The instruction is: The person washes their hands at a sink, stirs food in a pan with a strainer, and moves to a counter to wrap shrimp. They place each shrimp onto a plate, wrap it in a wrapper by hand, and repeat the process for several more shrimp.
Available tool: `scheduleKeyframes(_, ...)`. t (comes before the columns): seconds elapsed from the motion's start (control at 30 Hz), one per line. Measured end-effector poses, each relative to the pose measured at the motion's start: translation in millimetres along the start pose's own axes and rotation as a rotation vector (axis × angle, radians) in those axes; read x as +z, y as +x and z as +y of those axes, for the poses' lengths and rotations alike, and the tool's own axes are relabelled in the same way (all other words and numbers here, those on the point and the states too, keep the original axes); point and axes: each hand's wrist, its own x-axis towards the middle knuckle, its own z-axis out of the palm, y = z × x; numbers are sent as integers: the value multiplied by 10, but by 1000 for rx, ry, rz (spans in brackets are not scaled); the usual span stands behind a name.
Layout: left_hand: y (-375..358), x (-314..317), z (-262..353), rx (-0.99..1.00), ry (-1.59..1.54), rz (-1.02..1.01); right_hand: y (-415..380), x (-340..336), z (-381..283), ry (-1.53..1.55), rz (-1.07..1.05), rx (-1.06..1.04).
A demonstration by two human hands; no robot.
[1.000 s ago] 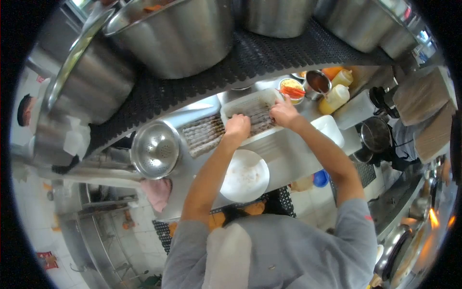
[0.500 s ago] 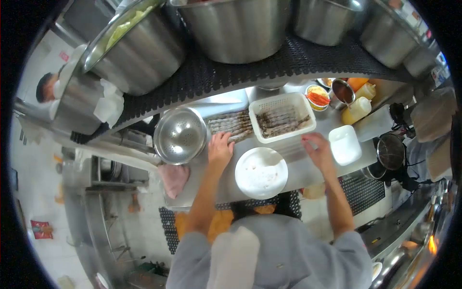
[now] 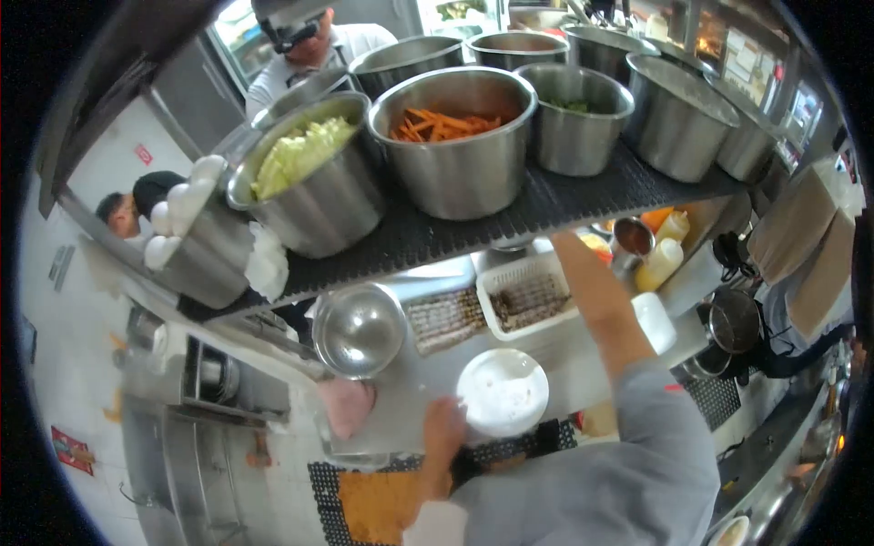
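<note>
My left hand (image 3: 443,424) is beside the left rim of a white plate (image 3: 503,393) with small scraps on it; the fingers are blurred and I cannot tell whether they grip the rim. My right forearm (image 3: 596,296) stretches forward over the counter, and the hand itself is hidden beneath the shelf edge. Near that arm is a white perforated basket (image 3: 496,329) with greyish, shrimp-like pieces (image 3: 528,305) inside. More such pieces (image 3: 446,320) lie in tidy rows left of the basket. A white square dish (image 3: 654,320) sits right of the arm.
A steel colander (image 3: 359,331) and a pink cloth (image 3: 346,407) are at the left. Overhead, a black-matted shelf (image 3: 510,218) carries steel pots, including one of carrot strips (image 3: 446,126). Squeeze bottles (image 3: 658,264) stand back right. A person (image 3: 314,55) is behind the shelf.
The view has tilted up, showing more of the shelf. My left hand has drawn back from the shrimp-like rows to the plate's edge. My right arm has reached forward under the shelf.
</note>
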Motion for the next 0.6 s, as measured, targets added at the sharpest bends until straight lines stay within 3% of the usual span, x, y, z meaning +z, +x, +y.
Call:
scheduleKeyframes(0.2, -625, -275, -71, -373, 3, 94, 213, 253, -90, -8, -61, 36)
scheduleKeyframes(0.23, -678, -316, -51, -330, -5, 78, 215, 267, -106, 1, -69, 41)
scheduleKeyframes(0.3, -721, -341, 4, -520, -330, 149, 203, 289, -139, 33, -79, 28)
scheduleKeyframes(0.43, -265, -150, -218, -438, -336, -10, 50, 326, -97, 126, -73, -19)
scheduleKeyframes(0.5, 34, -36, -205, -481, -588, -170, -35, 656, -22, 221, 63, -123)
scheduleKeyframes(0.53, 183, 19, -50, -486, -792, -132, -359, -91, -379, 284, 173, -233)
scheduleKeyframes(0.57, 344, 84, 115, -493, -997, -92, -998, -1170, -558, 421, -335, -87)
scheduleKeyframes(0.6, 487, 64, 414, -490, -999, -114, -1296, -1390, -631, 716, -303, -208)
